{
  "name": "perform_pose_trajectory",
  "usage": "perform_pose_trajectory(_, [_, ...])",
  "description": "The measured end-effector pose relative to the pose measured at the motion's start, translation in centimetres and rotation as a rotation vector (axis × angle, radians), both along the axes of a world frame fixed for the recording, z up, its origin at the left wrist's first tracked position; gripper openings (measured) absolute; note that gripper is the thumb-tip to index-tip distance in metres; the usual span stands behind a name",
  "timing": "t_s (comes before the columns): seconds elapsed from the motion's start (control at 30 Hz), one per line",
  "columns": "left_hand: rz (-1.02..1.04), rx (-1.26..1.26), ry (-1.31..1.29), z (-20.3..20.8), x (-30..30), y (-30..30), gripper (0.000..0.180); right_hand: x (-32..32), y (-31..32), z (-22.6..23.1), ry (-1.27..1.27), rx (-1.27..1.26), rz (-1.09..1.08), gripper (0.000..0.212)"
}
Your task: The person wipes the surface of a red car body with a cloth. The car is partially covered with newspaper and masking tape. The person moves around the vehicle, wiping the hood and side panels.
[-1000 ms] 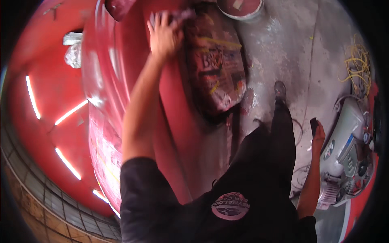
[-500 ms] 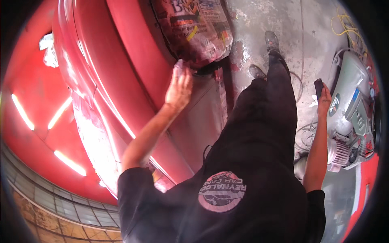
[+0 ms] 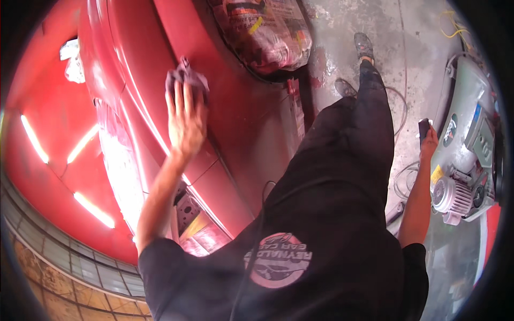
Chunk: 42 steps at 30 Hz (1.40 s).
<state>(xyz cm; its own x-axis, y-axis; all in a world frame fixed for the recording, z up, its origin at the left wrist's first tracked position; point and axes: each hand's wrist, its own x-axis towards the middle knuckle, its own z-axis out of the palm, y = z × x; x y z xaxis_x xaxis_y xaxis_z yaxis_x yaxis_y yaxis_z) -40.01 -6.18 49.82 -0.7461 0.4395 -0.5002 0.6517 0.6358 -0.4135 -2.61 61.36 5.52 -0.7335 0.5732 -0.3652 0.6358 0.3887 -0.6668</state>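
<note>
My left hand (image 3: 186,125) presses a dull purple-grey cloth (image 3: 194,80) against a red car body panel (image 3: 225,107), above and left of the wheel arch. Its fingers lie stretched over the cloth and partly hide it. Out to the right, my right hand (image 3: 429,144) is closed around a small dark block-shaped object (image 3: 424,128), whose exact kind I cannot make out. That hand hangs away from the car, over the floor. Newspaper covering (image 3: 267,40) masks the wheel beside the panel.
A grey-green machine (image 3: 463,112) with a ribbed motor (image 3: 452,195) stands on the right. A hose (image 3: 405,107) runs over the concrete floor near my shoes (image 3: 364,45). Yellow cord (image 3: 454,31) lies farther off. Masked openings (image 3: 206,238) show in the car's side.
My left hand has moved left with the cloth, from beside the wheel arch up onto the higher part of the panel. My right hand has dropped slightly in the picture, still holding the dark object.
</note>
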Motion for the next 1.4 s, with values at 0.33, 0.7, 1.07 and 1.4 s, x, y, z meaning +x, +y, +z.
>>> perform_pose_trajectory(0.33, [-0.251, -0.358, -0.629, -24.9, 19.9, 1.0, 0.061, -10.9, -8.6, 12.2, 0.007, -0.01, 0.243, 0.037])
perform_pose_trajectory(0.7, [-0.434, -0.313, -0.784, -27.5, 32.9, -3.7, 0.057, 7.9, 1.6, 5.6, -0.038, -0.017, -0.216, 0.04])
perform_pose_trajectory(1.07, [-0.38, -0.388, -0.161, -24.3, 12.2, 2.9, 0.061, 11.0, -5.1, 8.6, -0.096, -0.058, -0.142, 0.036])
perform_pose_trajectory(1.4, [-0.304, -0.552, -0.307, -42.5, 18.7, 1.4, 0.059, 16.9, -1.6, 7.1, -0.311, -0.045, 0.074, 0.039])
